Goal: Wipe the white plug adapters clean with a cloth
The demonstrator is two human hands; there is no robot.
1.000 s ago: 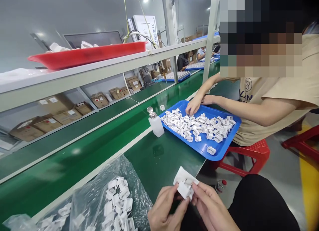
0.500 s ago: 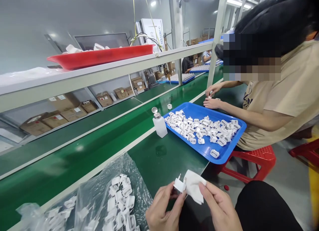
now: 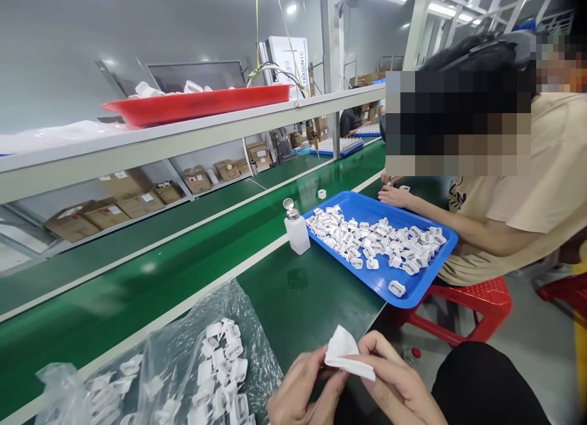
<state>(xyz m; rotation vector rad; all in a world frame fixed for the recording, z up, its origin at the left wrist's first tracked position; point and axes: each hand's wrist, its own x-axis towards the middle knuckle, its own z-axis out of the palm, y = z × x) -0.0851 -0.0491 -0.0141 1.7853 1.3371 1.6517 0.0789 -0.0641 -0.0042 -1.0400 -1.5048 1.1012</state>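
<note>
A folded white cloth (image 3: 345, 354) is held between my two hands at the bottom centre. My left hand (image 3: 302, 385) is closed in a pinch at the cloth's left side; the white plug piece it holds is hidden behind the cloth. My right hand (image 3: 397, 382) pinches the cloth from the right. Beyond them, a blue tray (image 3: 389, 296) bears several white plug pieces (image 3: 367, 235). To the left, more white pieces (image 3: 220, 370) lie on a clear plastic bag (image 3: 183, 327).
A white pump bottle (image 3: 297, 234) stands left of the blue tray. One white piece (image 3: 321, 194) sits on the green conveyor (image 3: 151, 266). A red tray (image 3: 197, 104) rests on the shelf above. Another person in a beige shirt (image 3: 518, 211) sits at the right, near a red stool (image 3: 477, 296).
The cloth has moved over the plug piece and now covers it, and my hands have come closer together. The view has shifted slightly, and the other person leans further forward.
</note>
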